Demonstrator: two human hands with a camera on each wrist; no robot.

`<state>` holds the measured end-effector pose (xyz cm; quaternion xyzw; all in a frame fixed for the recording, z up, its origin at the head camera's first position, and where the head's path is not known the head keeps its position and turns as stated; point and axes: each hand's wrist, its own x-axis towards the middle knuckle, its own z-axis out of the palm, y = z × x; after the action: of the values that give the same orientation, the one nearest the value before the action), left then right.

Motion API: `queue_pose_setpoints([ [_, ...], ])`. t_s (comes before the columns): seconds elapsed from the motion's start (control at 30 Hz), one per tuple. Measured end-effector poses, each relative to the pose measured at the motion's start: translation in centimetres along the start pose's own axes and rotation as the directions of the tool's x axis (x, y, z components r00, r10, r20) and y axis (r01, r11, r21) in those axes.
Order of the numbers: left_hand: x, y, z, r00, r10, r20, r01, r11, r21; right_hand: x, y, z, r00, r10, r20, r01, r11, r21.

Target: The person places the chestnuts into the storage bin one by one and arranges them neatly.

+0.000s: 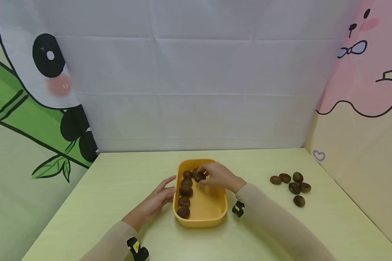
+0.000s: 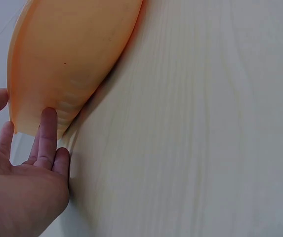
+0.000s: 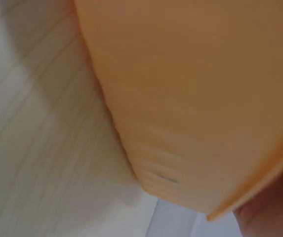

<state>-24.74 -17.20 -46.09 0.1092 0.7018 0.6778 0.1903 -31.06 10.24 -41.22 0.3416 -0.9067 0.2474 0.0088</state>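
Observation:
A yellow-orange plastic tray (image 1: 209, 206) stands on the table. Down its left side runs a line of brown chestnuts (image 1: 186, 190), with another chestnut (image 1: 195, 172) beside the top of that line. My right hand (image 1: 222, 177) reaches over the tray's right rim and pinches a chestnut (image 1: 200, 177) between thumb and fingers, inside the tray near its far end. My left hand (image 1: 153, 203) touches the tray's left outer wall with loosely extended fingers. In the left wrist view, fingertips (image 2: 49, 116) lie against that wall. The right wrist view shows mostly the tray's outer side (image 3: 190, 98); the fingertips are hidden there.
Several loose chestnuts (image 1: 294, 188) lie in a group on the right part of the pale wood-grain table (image 1: 248, 239). A white cloth backdrop (image 1: 199, 90) closes off the far edge, with cartoon-printed panels at left and right.

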Motion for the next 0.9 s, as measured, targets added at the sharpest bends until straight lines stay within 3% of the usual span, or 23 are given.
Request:
queue_pose_setpoints([
  [0.4,0.1,0.1,0.2,1.000,-0.014,-0.020,0.014,1.000,0.003,0.3,-0.1,1.6,0.999,0.036,0.005,-0.035,0.991,-0.133],
  [0.9,-0.1,0.1,0.1,1.000,-0.020,-0.014,0.020,1.000,-0.001,0.4,-0.5,1.5,0.998,0.069,0.013,-0.067,0.994,-0.091],
])
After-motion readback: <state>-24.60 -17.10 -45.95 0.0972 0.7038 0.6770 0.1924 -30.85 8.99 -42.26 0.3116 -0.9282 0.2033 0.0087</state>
